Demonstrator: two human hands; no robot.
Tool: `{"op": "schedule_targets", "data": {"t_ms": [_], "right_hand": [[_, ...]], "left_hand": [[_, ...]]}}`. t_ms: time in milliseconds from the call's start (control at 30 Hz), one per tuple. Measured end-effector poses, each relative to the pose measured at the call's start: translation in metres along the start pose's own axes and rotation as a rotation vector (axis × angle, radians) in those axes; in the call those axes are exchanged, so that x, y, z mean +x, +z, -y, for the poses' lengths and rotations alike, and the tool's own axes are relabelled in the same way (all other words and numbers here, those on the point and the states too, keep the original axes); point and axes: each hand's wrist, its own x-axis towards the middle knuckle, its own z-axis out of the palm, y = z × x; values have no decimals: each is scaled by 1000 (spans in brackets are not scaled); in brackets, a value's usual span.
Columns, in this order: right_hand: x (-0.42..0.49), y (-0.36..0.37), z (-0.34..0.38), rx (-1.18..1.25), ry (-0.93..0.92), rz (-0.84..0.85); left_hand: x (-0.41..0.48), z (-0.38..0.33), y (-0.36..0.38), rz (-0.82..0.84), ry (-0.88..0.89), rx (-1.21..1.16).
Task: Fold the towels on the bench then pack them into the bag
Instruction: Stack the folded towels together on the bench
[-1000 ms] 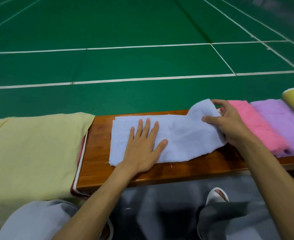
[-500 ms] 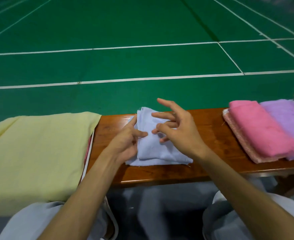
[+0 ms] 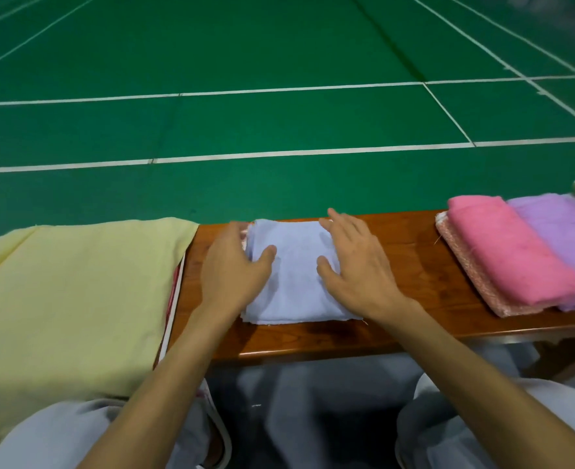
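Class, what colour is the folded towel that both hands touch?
The towel is light blue; the head view shows it best.

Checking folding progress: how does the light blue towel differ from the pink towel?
The light blue towel is a thin flat square; the pink towel is a thicker, longer bundle. The left hand and right hand rest on the light blue towel; no hand touches the pink towel. The light blue towel lies on bare wood, the pink towel on a speckled cloth. Both lie folded on the bench.
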Motion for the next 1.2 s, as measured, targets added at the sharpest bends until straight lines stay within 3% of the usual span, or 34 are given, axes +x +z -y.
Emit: {"op": "schedule_targets", "data": {"t_ms": [67, 133, 200, 267, 567, 700, 867, 1000, 1200], "right_hand": [[0, 9, -1, -114, -86, 127], [-1, 18, 1, -188, -158, 225], [-4, 26, 3, -213, -198, 330], [-6, 31, 1, -227, -220, 370], [-7, 18, -54, -201, -27, 352], [-9, 18, -56, -164, -29, 328], [-15, 8, -45, -38, -185, 222], [-42, 6, -27, 56, -355, 224], [-71, 6, -25, -22, -489, 254]], "left_hand": [[-10, -2, 3, -103, 343, 271], [-18, -6, 14, 47, 537, 388], [-25, -4, 30, 230, 543, 508], [-29, 4, 39, 308, 489, 562], [-23, 34, 16, 319, 360, 543], [-24, 34, 16, 325, 361, 514], [-34, 27, 7, 298, 539, 424], [-51, 30, -2, 387, 670, 362], [-66, 44, -12, 424, 727, 432]]}}
